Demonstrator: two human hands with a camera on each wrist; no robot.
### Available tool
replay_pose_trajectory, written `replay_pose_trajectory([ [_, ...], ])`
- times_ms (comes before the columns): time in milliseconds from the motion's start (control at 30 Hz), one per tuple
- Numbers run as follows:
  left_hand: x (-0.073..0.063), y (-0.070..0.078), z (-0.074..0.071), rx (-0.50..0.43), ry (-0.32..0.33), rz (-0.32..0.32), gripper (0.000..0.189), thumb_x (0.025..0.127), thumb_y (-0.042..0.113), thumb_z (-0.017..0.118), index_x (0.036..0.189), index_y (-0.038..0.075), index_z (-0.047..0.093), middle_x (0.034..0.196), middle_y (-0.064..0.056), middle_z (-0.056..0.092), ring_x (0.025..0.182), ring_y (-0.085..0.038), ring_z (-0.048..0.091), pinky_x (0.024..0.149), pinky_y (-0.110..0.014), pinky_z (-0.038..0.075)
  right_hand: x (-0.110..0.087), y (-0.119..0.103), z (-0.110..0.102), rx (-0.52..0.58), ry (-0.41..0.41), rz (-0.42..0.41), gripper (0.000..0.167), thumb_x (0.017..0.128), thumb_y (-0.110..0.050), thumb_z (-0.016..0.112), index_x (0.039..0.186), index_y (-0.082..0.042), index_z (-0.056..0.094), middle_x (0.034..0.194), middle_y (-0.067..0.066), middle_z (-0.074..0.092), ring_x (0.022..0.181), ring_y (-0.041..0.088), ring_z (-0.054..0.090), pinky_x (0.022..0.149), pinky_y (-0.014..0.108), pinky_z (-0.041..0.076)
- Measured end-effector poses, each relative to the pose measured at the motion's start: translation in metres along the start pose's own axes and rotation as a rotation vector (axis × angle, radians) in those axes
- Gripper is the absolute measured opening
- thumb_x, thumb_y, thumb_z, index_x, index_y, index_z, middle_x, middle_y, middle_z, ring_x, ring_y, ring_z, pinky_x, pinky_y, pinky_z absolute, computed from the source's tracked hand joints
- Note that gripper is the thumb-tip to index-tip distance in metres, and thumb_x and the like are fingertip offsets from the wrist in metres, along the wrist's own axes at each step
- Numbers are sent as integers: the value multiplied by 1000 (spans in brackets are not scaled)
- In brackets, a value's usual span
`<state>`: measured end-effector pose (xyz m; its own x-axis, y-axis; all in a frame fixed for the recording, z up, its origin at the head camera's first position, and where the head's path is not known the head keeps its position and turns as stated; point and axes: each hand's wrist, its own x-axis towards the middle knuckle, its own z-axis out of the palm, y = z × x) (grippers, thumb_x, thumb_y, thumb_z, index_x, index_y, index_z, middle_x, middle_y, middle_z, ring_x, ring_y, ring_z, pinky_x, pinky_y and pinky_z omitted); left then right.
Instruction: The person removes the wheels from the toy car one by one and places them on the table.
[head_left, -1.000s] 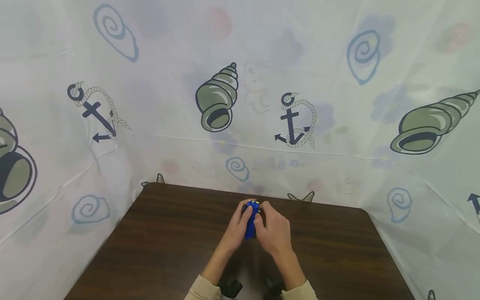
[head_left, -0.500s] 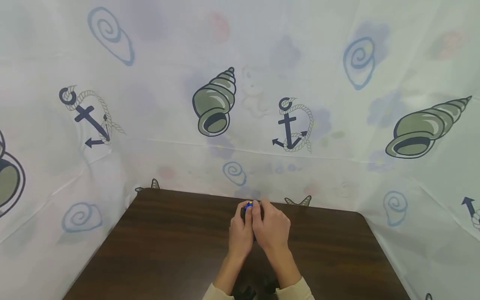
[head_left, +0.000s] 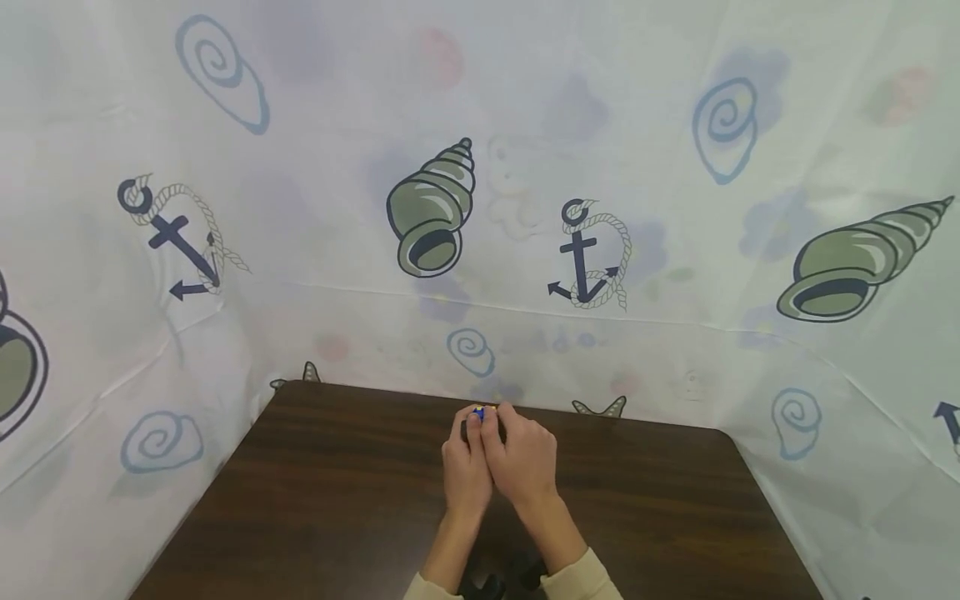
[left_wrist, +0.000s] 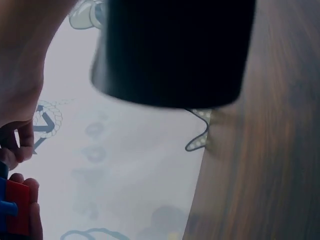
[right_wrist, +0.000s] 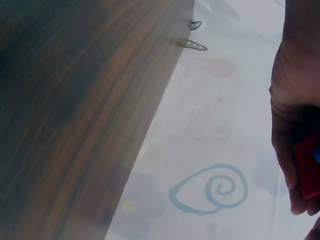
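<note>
A small plastic toy, blue with yellow bits (head_left: pixel 478 412), is held upright between my two hands near the table's far side. Most of it is hidden behind my thumbs and palms in the head view. My left hand (head_left: pixel 467 471) grips it from the left, and my right hand (head_left: pixel 522 462) wraps it from the right, with both thumbs side by side on top. In the left wrist view the toy's red block (left_wrist: pixel 18 206) has a blue peg on it, with fingers beside it. The right wrist view shows another red face (right_wrist: pixel 308 167) against my curled fingers.
The dark wood-grain table (head_left: pixel 337 483) lies under my hands. White fabric (head_left: pixel 330 217) printed with shells and anchors surrounds its back and sides. Black wrist gear (head_left: pixel 486 586) sits by the cuffs, and a black rounded object (left_wrist: pixel 175 55) blocks much of the left wrist view.
My hands have drawn together round the toy, covering its long blue body, which showed a second ago. In the last half second they have shifted slightly left with it.
</note>
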<state>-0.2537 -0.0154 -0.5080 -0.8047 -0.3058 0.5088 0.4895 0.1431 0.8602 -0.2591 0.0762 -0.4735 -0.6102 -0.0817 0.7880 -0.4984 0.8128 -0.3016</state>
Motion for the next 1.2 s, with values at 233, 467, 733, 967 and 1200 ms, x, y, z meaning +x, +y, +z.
replay_pose_trajectory([
  [233, -2, -6, -2, -53, 77, 70, 28, 117, 16, 45, 119, 7, 72, 91, -8, 79, 77, -11, 74, 68, -27, 62, -3, -5, 5, -54, 43, -88, 33, 106, -25, 53, 75, -14, 49, 50, -5, 45, 41, 7, 34, 41, 20, 26],
  [467, -3, -7, -2, 0, 80, 117, 29, 117, 17, 46, 123, 4, 71, 88, -8, 78, 74, -10, 73, 66, -25, 61, -4, -3, 6, 25, 70, -108, 29, 105, -18, 47, 76, -12, 46, 52, -5, 44, 43, 4, 35, 42, 18, 27],
  [733, -2, -7, -1, 41, 87, 191, 31, 116, 20, 47, 125, 3, 71, 87, -10, 78, 72, -13, 72, 65, -24, 60, -2, 0, 4, 69, 62, -128, 23, 102, -12, 46, 79, -10, 49, 55, -4, 49, 44, 6, 42, 42, 19, 33],
  [967, 2, -11, -9, 56, 64, 254, 43, 117, 33, 44, 125, -1, 71, 84, -10, 76, 68, -11, 67, 61, -23, 57, 0, 2, 6, 127, 48, -191, 22, 101, -12, 45, 80, -9, 47, 55, -3, 47, 45, 5, 40, 42, 15, 33],
  [1200, 4, -16, -11, 43, -28, 221, 45, 118, 34, 41, 126, 3, 72, 92, -8, 79, 75, -9, 68, 67, -27, 59, -5, 8, 8, 100, 81, -209, 19, 97, -11, 47, 79, -7, 47, 55, -2, 48, 45, 6, 40, 41, 18, 33],
])
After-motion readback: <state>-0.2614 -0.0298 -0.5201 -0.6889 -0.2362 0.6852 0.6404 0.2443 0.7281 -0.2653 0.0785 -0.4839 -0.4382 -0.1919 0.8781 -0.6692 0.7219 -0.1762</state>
